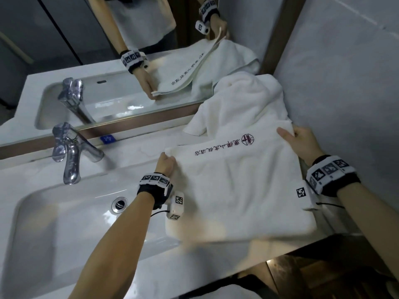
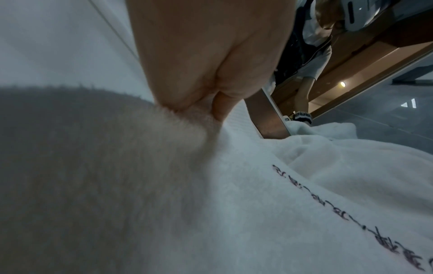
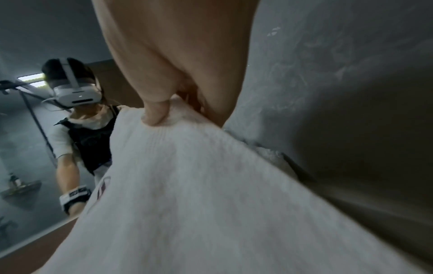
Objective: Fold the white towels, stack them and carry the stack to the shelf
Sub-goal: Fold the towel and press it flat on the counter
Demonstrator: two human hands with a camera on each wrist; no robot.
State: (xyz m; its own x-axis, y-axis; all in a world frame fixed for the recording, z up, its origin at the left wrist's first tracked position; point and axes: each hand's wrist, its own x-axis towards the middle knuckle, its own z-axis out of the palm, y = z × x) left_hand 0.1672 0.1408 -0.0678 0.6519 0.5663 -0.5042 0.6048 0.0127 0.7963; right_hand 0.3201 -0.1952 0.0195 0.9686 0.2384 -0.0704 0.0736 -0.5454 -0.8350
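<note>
A white towel (image 1: 237, 190) with dark embroidered lettering lies spread on the counter right of the sink, its near part folded. My left hand (image 1: 166, 165) pinches its far left corner; in the left wrist view the thumb and fingers of the left hand (image 2: 211, 103) clamp the towel (image 2: 234, 204). My right hand (image 1: 300, 141) pinches the far right corner, thumb on top. The right wrist view shows the right hand (image 3: 161, 111) nipping the towel (image 3: 199, 204) at its edge. A second crumpled white towel (image 1: 244, 100) is heaped behind, against the mirror and wall.
A white sink basin (image 1: 54, 223) with a drain (image 1: 119, 204) lies to the left, a chrome tap (image 1: 71, 152) behind it. The mirror (image 1: 108, 50) runs along the back. A grey tiled wall (image 1: 345, 83) closes the right side. The counter edge (image 1: 280, 251) drops off near me.
</note>
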